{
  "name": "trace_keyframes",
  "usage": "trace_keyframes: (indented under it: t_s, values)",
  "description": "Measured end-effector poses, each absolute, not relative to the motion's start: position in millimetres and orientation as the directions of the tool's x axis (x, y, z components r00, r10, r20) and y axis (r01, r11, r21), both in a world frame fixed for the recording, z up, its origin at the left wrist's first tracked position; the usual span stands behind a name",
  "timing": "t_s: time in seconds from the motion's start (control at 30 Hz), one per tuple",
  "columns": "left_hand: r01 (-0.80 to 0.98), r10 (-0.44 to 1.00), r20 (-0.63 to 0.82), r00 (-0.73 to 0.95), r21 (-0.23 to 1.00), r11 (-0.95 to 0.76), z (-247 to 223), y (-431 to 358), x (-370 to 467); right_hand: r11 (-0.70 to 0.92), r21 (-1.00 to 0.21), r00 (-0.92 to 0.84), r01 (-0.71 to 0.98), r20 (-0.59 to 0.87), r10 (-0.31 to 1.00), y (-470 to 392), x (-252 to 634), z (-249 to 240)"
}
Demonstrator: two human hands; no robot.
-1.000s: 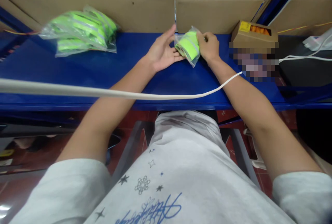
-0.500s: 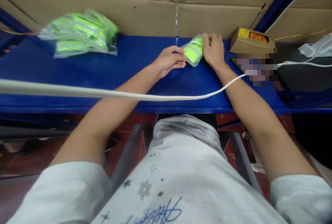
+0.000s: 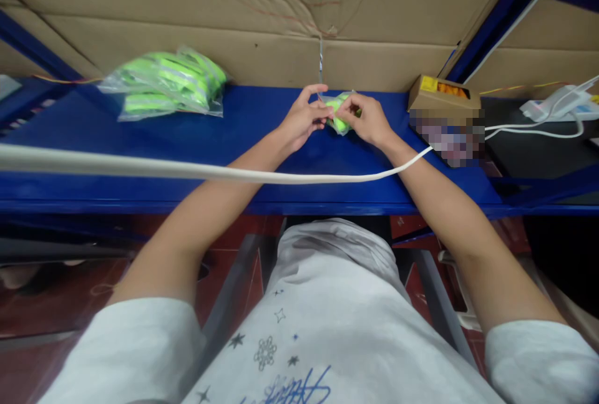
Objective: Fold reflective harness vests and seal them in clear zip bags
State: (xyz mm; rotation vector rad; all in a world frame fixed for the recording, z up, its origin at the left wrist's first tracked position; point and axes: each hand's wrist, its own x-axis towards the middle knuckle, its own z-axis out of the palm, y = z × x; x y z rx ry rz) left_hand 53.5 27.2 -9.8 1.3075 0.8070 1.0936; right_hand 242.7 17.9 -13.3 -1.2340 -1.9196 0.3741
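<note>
A small clear plastic bag (image 3: 345, 129) with a folded neon-green reflective strap inside lies near the back of the blue table, between my hands. My left hand (image 3: 302, 120) is at its left edge, some fingers bent and pressed against the plastic, one finger stretched out above. From the right, my right hand (image 3: 369, 120) pinches the top of the bag between thumb and fingertips, close to the left fingertips. The fingers partly cover the bag, so its opening cannot be made out. Farther left lies a pile of similar bagged neon-green straps (image 3: 175, 83).
A white cable (image 3: 281, 177) hangs across the view in front of my forearms. At the right stand a cardboard box (image 3: 440, 101) with orange contents and a blurred-out flat device (image 3: 449, 142). A cardboard wall (image 3: 262, 58) closes off the blue table's (image 3: 187, 142) back.
My right hand has moved from the bag's right side onto its top and now pinches it. My left fingers have closed in on the left edge. The view has tilted slightly up.
</note>
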Motion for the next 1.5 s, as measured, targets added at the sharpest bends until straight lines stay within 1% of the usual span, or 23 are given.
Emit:
trace_keyframes:
  t_s: [0.1, 0.2, 0.27, 0.33, 0.4, 0.47, 0.53, 0.6, 0.67, 0.73, 0.8, 0.87, 0.9, 0.97, 1.03, 1.1, 1.23, 1.4, 1.5]
  values:
    - [-0.114, 0.933, 0.198, 0.299, 0.979, -0.171, -10.6, 27.5, 53.6, 0.521, -0.596, -0.197, 0.611, 0.523, 0.829, 15.9, 245.0, -13.3]
    - [-0.015, 0.921, 0.275, 0.276, 0.959, -0.282, -12.0, 28.4, 53.7, 0.547, -0.521, -0.229, 0.655, 0.553, 0.801, 13.2, 243.5, -13.7]
    - [0.044, 0.894, 0.324, 0.309, 0.934, -0.354, -12.9, 27.8, 54.0, 0.529, -0.485, -0.242, 0.697, 0.535, 0.809, 12.9, 242.0, -14.4]
    - [0.126, 0.843, 0.402, 0.357, 0.874, -0.470, -12.9, 25.1, 54.3, 0.484, -0.510, -0.218, 0.711, 0.495, 0.841, 14.0, 241.6, -14.8]
    - [0.258, 0.778, 0.492, 0.390, 0.753, -0.605, -11.5, 20.7, 54.7, 0.460, -0.565, -0.193, 0.686, 0.468, 0.863, 16.0, 242.8, -14.7]
    - [0.400, 0.732, 0.541, 0.414, 0.615, -0.680, -9.3, 16.5, 54.7, 0.466, -0.600, -0.193, 0.650, 0.463, 0.865, 18.1, 245.6, -13.7]
    - [0.535, 0.722, 0.540, 0.432, 0.491, -0.687, -7.3, 15.0, 53.7, 0.458, -0.610, -0.168, 0.647, 0.471, 0.866, 19.3, 248.8, -12.1]
    - [0.666, 0.747, 0.495, 0.444, 0.376, -0.645, -6.8, 16.9, 51.4, 0.421, -0.614, -0.099, 0.668, 0.487, 0.868, 18.9, 251.0, -10.6]
    - [0.750, 0.777, 0.441, 0.449, 0.288, -0.596, -7.5, 20.6, 48.5, 0.401, -0.616, -0.044, 0.678, 0.511, 0.859, 16.9, 251.6, -9.8]
    - [0.771, 0.787, 0.409, 0.461, 0.254, -0.584, -8.8, 23.1, 46.0, 0.416, -0.610, -0.052, 0.674, 0.523, 0.851, 14.5, 250.8, -9.7]
    - [0.772, 0.768, 0.416, 0.487, 0.207, -0.602, -9.7, 22.6, 45.3, 0.447, -0.604, -0.091, 0.659, 0.526, 0.846, 13.8, 250.6, -10.1]
    - [0.774, 0.721, 0.441, 0.534, 0.088, -0.627, -9.9, 19.8, 46.7, 0.460, -0.611, -0.088, 0.644, 0.538, 0.838, 16.7, 252.8, -11.1]
    - [0.771, 0.690, 0.453, 0.564, 0.011, -0.637, -9.8, 18.0, 48.1, 0.436, -0.623, -0.040, 0.650, 0.544, 0.838, 19.5, 255.2, -12.1]
    - [0.749, 0.628, 0.463, 0.626, -0.133, -0.649, -9.5, 14.8, 51.8, 0.321, -0.664, 0.118, 0.675, 0.527, 0.842, 26.9, 262.3, -15.5]
    - [0.724, 0.587, 0.462, 0.665, -0.205, -0.659, -9.8, 12.3, 55.8, 0.195, -0.707, 0.245, 0.679, 0.470, 0.848, 34.5, 270.8, -20.4]
    - [0.706, 0.564, 0.460, 0.686, -0.233, -0.669, -10.6, 10.9, 58.6, 0.140, -0.742, 0.269, 0.655, 0.403, 0.875, 40.9, 278.8, -25.6]
    - [0.680, 0.538, 0.459, 0.707, -0.234, -0.695, -12.5, 11.9, 56.9, 0.109, -0.814, 0.279, 0.571, 0.317, 0.907, 50.0, 290.4, -31.9]
    - [0.658, 0.537, 0.457, 0.709, -0.156, -0.737, -10.7, 19.8, 48.8, 0.058, -0.892, 0.344, 0.448, 0.233, 0.910, 58.8, 297.8, -34.1]
    - [0.679, 0.562, 0.485, 0.670, -0.093, -0.728, -5.9, 24.8, 44.9, 0.058, -0.911, 0.379, 0.407, 0.226, 0.897, 64.1, 299.3, -34.6]
